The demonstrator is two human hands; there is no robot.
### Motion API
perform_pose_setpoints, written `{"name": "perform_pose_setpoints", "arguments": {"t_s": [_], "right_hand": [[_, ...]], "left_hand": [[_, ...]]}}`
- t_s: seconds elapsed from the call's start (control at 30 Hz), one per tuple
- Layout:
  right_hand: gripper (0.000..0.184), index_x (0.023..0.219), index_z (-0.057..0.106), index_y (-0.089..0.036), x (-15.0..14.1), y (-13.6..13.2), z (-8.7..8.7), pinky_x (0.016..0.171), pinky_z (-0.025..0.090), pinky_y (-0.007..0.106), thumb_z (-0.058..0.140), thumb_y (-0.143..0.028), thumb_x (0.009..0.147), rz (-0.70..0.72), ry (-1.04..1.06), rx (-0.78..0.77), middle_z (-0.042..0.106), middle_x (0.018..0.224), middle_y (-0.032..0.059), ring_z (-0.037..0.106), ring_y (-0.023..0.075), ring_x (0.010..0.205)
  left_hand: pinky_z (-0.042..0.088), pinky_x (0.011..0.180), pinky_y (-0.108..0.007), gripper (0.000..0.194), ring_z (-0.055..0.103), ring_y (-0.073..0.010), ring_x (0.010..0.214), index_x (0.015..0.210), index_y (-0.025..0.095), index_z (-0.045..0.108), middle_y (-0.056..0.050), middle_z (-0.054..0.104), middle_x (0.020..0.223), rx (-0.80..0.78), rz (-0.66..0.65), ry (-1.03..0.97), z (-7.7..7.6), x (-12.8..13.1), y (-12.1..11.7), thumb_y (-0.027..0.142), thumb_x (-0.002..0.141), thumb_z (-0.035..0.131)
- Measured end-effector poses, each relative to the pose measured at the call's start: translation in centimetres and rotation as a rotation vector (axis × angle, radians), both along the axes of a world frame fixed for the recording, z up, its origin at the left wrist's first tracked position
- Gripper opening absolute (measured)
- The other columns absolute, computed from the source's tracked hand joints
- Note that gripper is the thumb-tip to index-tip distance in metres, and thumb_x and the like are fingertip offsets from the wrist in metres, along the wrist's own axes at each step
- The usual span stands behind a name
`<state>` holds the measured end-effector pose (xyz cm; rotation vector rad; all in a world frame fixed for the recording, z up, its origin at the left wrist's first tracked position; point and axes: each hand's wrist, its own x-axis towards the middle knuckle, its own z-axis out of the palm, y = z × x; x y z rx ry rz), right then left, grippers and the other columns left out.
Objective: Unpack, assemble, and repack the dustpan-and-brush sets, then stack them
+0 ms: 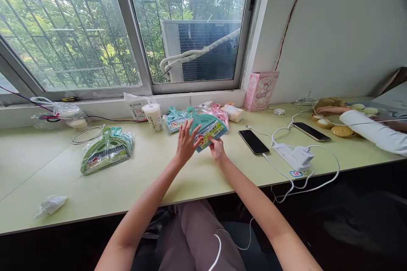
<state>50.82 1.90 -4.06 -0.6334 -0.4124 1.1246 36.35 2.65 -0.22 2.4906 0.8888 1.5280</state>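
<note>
My right hand (217, 148) grips the lower edge of a teal mini dustpan-and-brush set (206, 120) in clear wrap with a yellow label, held tilted above the table. My left hand (186, 144) is open, its fingers stretched up along the set's left side; whether they touch it I cannot tell. Behind it lie a blue wrapped dustpan set (175, 118) and a pink wrapped dustpan set (218, 112), both partly hidden. On the left of the table are green wrapped dustpan sets (106, 152), overlapping, with a bluish one at the back.
A drink cup (153, 116) stands near the window, a pink box (260, 91) by the wall. To the right lie a phone (253, 142), a power strip (294, 156) with cables, and a second phone (311, 131). Another person's white sleeve (370, 129) reaches in. Crumpled tissue (51, 206) lies front left.
</note>
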Motion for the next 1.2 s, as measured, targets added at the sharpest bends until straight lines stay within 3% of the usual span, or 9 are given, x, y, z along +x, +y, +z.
{"name": "perform_pose_setpoints", "arguments": {"t_s": [0.13, 0.2, 0.37, 0.53, 0.83, 0.93, 1.0, 1.1, 1.2], "right_hand": [[0.027, 0.08, 0.065, -0.02, 0.2, 0.4, -0.4, 0.071, 0.057, 0.024, 0.078, -0.014, 0.057, -0.05, 0.024, -0.032, 0.074, 0.08, 0.0002, 0.069, 0.016, 0.083], [0.027, 0.079, 0.064, -0.021, 0.6, 0.7, -0.7, 0.069, 0.057, 0.025, 0.077, -0.015, 0.056, -0.099, 0.022, -0.062, 0.073, 0.078, 0.0002, 0.068, 0.0167, 0.082], [0.028, 0.081, 0.064, -0.022, 1.1, 1.3, -1.1, 0.064, 0.055, 0.024, 0.074, -0.016, 0.054, -0.165, -0.021, -0.067, 0.073, 0.078, -0.0009, 0.068, 0.0166, 0.081], [0.028, 0.083, 0.062, -0.023, 1.2, 1.9, -0.9, 0.07, 0.056, 0.024, 0.066, -0.014, 0.057, -0.232, -0.018, -0.112, 0.073, 0.08, -0.0021, 0.069, 0.0158, 0.082], [0.023, 0.082, 0.06, -0.023, 2.2, 2.1, -1.0, 0.079, 0.056, 0.033, 0.069, -0.026, 0.061, -0.289, -0.097, -0.113, 0.072, 0.077, 0.0013, 0.07, 0.0193, 0.08], [0.024, 0.084, 0.062, -0.022, 2.3, 1.9, -0.9, 0.078, 0.057, 0.033, 0.07, -0.035, 0.065, -0.293, -0.139, -0.072, 0.071, 0.075, 0.0025, 0.07, 0.0194, 0.078], [0.028, 0.088, 0.063, -0.021, 2.4, 1.7, -0.7, 0.077, 0.057, 0.033, 0.07, -0.038, 0.067, -0.314, -0.142, -0.01, 0.071, 0.078, 0.0031, 0.069, 0.019, 0.08], [0.031, 0.092, 0.062, -0.018, 2.7, 1.6, -0.4, 0.078, 0.057, 0.032, 0.072, -0.035, 0.068, -0.352, -0.07, 0.044, 0.071, 0.081, 0.0028, 0.069, 0.018, 0.082], [0.028, 0.092, 0.062, -0.018, 3.4, 1.6, -0.1, 0.077, 0.058, 0.031, 0.072, -0.031, 0.07, -0.388, 0.018, 0.028, 0.071, 0.081, 0.0022, 0.069, 0.0175, 0.081]], "left_hand": [[0.044, 0.099, -0.049, 0.021, 0.051, -0.0331, 0.119, 0.105, 0.024, 0.063, -0.014, 0.059, 0.121, -0.088, -0.133, 0.136, 0.2, 2.6, 2.5, 0.032, 0.089, 0.053], [0.049, 0.089, -0.045, 0.021, 0.056, -0.0318, 0.106, 0.098, 0.02, 0.063, -0.016, 0.061, 0.112, -0.093, -0.14, 0.181, -0.3, 4.1, 3.3, 0.028, 0.091, 0.045], [0.05, 0.083, -0.047, 0.036, 0.058, -0.0324, 0.101, 0.109, 0.015, 0.061, -0.022, 0.06, 0.111, 0.004, -0.061, 0.207, -1.7, 6.5, 3.6, 0.021, 0.093, 0.029], [0.045, 0.093, -0.055, 0.037, 0.057, -0.0336, 0.111, 0.114, 0.026, 0.061, -0.016, 0.059, 0.124, 0.071, -0.048, 0.22, -2.4, 5.7, 2.6, 0.015, 0.09, 0.035], [0.048, 0.098, -0.043, 0.038, 0.06, -0.0258, 0.114, 0.104, 0.02, 0.064, -0.013, 0.064, 0.113, 0.172, -0.243, 0.438, -2.0, 3.7, 1.0, 0.003, 0.084, 0.036], [0.048, 0.097, -0.04, 0.04, 0.06, -0.024, 0.114, 0.105, 0.023, 0.063, -0.01, 0.065, 0.115, 0.236, -0.274, 0.405, -2.0, 3.9, 0.7, 0.002, 0.085, 0.035], [0.047, 0.099, -0.04, 0.044, 0.054, -0.0232, 0.123, 0.113, 0.026, 0.06, -0.008, 0.061, 0.125, 0.26, -0.202, 0.303, -2.1, 4.1, 0.7, 0.002, 0.086, 0.035], [0.045, 0.101, -0.045, 0.042, 0.044, -0.0271, 0.134, 0.129, 0.024, 0.051, -0.011, 0.048, 0.143, 0.137, 0.034, 0.032, -2.1, 4.5, 1.0, 0.014, 0.089, 0.042], [0.052, 0.084, -0.041, 0.04, 0.063, -0.0294, 0.109, 0.119, 0.018, 0.058, -0.015, 0.061, 0.127, -0.3, 0.103, -0.091, -2.2, 4.8, 1.6, 0.042, 0.089, 0.05]]}}
